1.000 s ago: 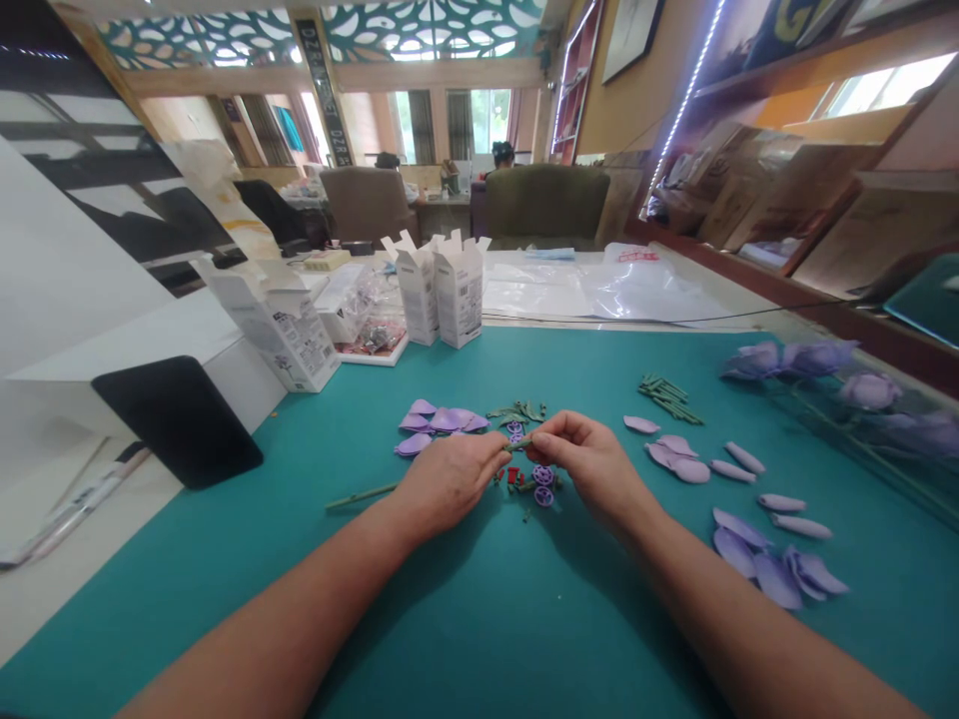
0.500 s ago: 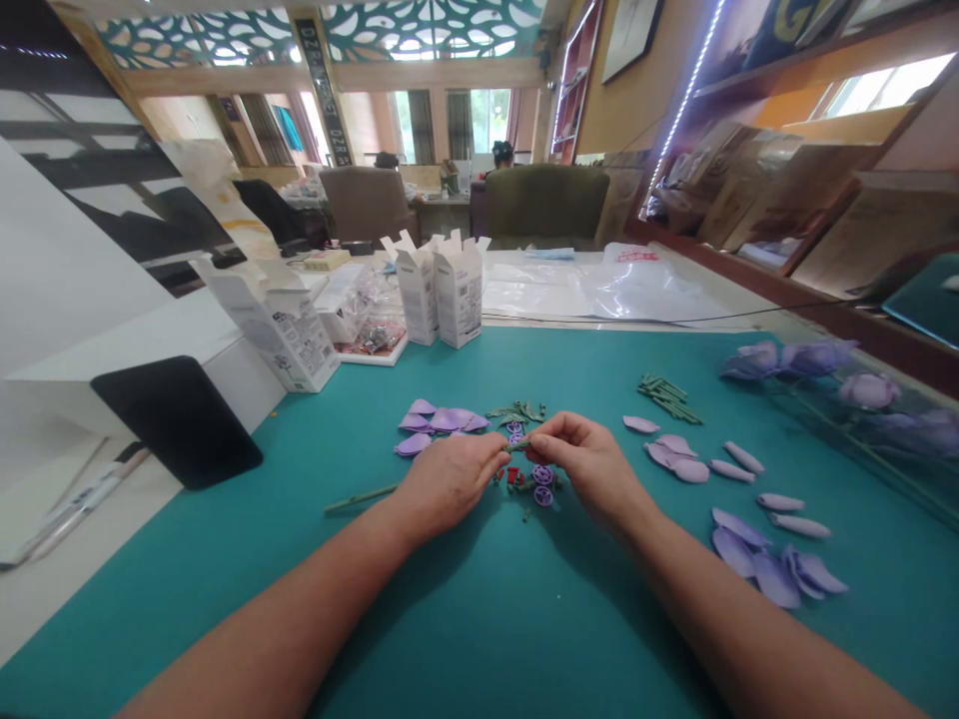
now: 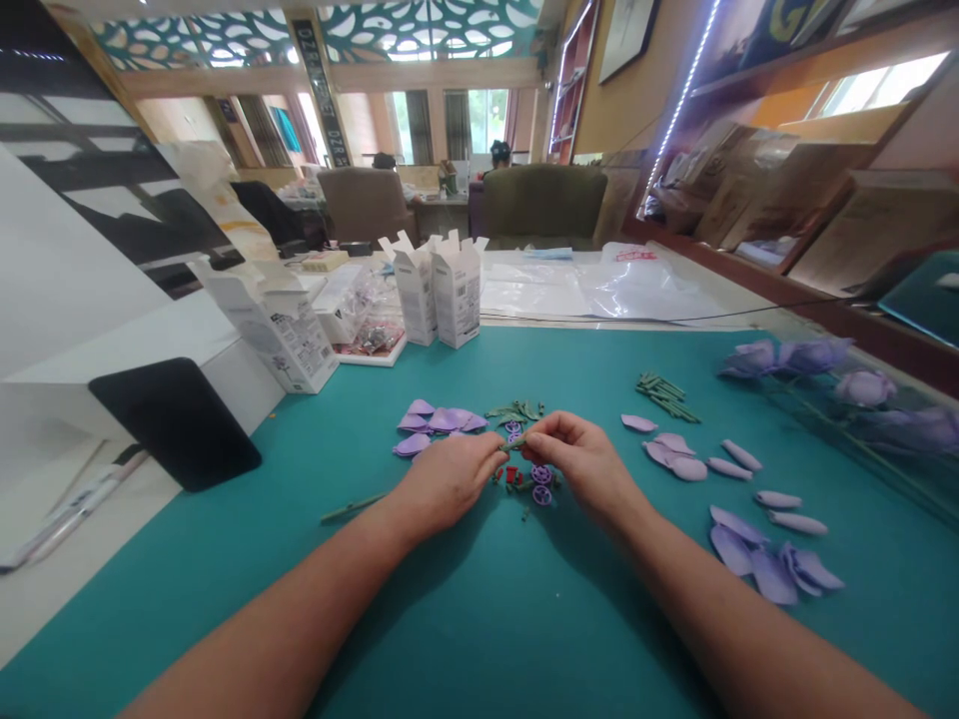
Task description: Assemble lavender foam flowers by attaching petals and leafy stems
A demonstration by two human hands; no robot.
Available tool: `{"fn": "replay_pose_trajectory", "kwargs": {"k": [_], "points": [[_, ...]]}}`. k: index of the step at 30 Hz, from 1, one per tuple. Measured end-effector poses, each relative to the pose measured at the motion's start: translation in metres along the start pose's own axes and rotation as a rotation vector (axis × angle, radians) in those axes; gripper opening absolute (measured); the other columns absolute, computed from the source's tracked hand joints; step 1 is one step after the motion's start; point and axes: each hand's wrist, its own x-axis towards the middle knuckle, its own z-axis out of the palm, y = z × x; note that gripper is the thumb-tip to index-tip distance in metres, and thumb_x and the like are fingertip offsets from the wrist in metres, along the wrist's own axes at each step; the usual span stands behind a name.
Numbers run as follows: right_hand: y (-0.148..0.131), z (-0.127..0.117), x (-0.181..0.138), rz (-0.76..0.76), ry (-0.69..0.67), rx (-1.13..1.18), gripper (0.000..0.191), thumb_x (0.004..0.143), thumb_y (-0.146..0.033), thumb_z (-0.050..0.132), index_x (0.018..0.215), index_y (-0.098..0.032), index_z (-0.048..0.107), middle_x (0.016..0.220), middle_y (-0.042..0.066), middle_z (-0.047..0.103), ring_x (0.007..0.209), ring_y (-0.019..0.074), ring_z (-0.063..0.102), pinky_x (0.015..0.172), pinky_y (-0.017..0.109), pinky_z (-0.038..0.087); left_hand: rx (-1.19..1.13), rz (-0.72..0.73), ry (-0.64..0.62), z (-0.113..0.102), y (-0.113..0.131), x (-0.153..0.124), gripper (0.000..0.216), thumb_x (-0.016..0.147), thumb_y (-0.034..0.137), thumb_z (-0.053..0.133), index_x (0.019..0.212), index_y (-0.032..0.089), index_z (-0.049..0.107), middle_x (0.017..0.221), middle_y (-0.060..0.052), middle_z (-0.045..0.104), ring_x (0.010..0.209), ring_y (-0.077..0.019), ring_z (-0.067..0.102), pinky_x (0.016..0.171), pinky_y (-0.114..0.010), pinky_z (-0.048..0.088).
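Observation:
Both my hands meet over the middle of the teal mat (image 3: 479, 619). My left hand (image 3: 447, 477) and my right hand (image 3: 580, 457) each pinch one end of a short green stem piece (image 3: 515, 442), fingers closed on it. Just below the fingers lie small purple ring parts (image 3: 541, 475) and a red bit (image 3: 511, 474). A longer green stem (image 3: 352, 507) lies on the mat left of my left wrist. Purple petals (image 3: 439, 420) are piled just beyond my left hand.
More purple petals (image 3: 764, 559) are scattered to the right, with a bundle of green sticks (image 3: 666, 394) and finished purple flowers (image 3: 809, 357) further right. White cartons (image 3: 442, 290) stand at the back. A black tablet (image 3: 176, 419) leans at the left. Plastic sheets (image 3: 599, 285) lie beyond the mat.
Both hands stay pinched on the green stem piece; only a slight shift of the view, nothing else moved.

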Motion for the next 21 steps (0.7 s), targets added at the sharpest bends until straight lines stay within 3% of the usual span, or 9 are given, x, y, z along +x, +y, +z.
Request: {"fn": "replay_pose_trajectory", "kwargs": {"k": [4,7,11,16,21], "points": [[0.003,-0.004,0.003,0.054,-0.040,0.044,0.031,0.066,-0.047,0.073,0.076,-0.018,0.067,0.070,0.004,0.069,0.066,0.0136,0.062,0.062,0.026,0.046,-0.125,-0.020,-0.001,-0.004,-0.002,-0.001,0.029,0.090,0.026,0.035,0.111,0.022,0.054,0.103,-0.005,0.066,0.091,-0.0211,0.060,0.077,-0.031,0.044],[0.005,-0.007,0.004,0.071,-0.050,0.063,0.037,0.072,-0.053,0.066,0.085,-0.018,0.069,0.078,0.006,0.072,0.068,0.0132,0.062,0.063,0.026,0.046,-0.189,-0.035,-0.019,-0.008,-0.003,-0.001,0.031,0.085,0.019,0.035,0.109,0.021,0.055,0.100,-0.005,0.065,0.090,-0.0207,0.060,0.078,-0.031,0.045],[0.004,-0.005,0.003,0.084,-0.027,0.041,0.036,0.066,-0.051,0.072,0.078,-0.017,0.068,0.074,0.005,0.071,0.064,0.0127,0.061,0.060,0.025,0.044,-0.224,-0.013,-0.063,-0.011,-0.003,-0.001,0.029,0.082,0.018,0.036,0.102,0.021,0.057,0.095,-0.003,0.064,0.086,-0.0193,0.058,0.076,-0.029,0.044],[0.002,0.001,-0.001,0.057,-0.028,-0.007,0.032,0.064,-0.047,0.075,0.069,-0.017,0.064,0.062,0.002,0.068,0.059,0.0119,0.060,0.058,0.025,0.043,-0.218,0.014,-0.101,-0.010,0.002,-0.003,0.023,0.088,0.029,0.035,0.094,0.022,0.057,0.084,-0.001,0.063,0.077,-0.0172,0.056,0.068,-0.027,0.042],[0.002,0.004,-0.002,0.061,-0.022,-0.007,0.027,0.062,-0.042,0.076,0.064,-0.018,0.062,0.059,0.002,0.067,0.055,0.0114,0.059,0.056,0.025,0.044,-0.198,0.008,-0.058,-0.007,0.005,-0.002,0.027,0.091,0.032,0.033,0.079,0.021,0.054,0.070,0.001,0.060,0.067,-0.0154,0.055,0.061,-0.026,0.038]]}}
